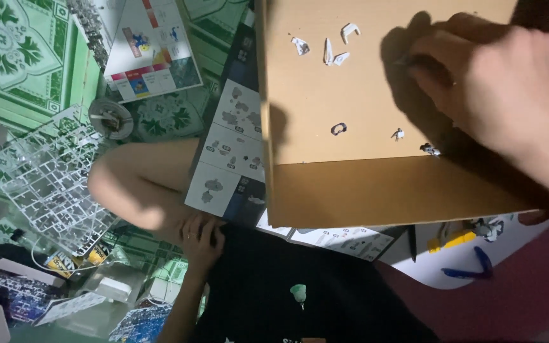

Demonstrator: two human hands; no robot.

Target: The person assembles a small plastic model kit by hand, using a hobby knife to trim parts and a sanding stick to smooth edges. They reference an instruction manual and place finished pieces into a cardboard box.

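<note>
A brown cardboard box lies in front of me with small model pieces on its flat inside. Several white pieces sit near its far edge, a dark ring-shaped piece in the middle, and two tiny pieces toward the near fold. My right hand reaches over the box's right side, fingers curled toward a small dark thing at the fingertips; whether it is gripped is unclear. My left hand rests on my leg beside my bare knee and holds nothing.
A printed instruction booklet lies between knee and box. A clear plastic parts frame sits left on the green patterned floor, with a colourful leaflet and a small round reel. A blue-handled tool and a yellow piece lie lower right.
</note>
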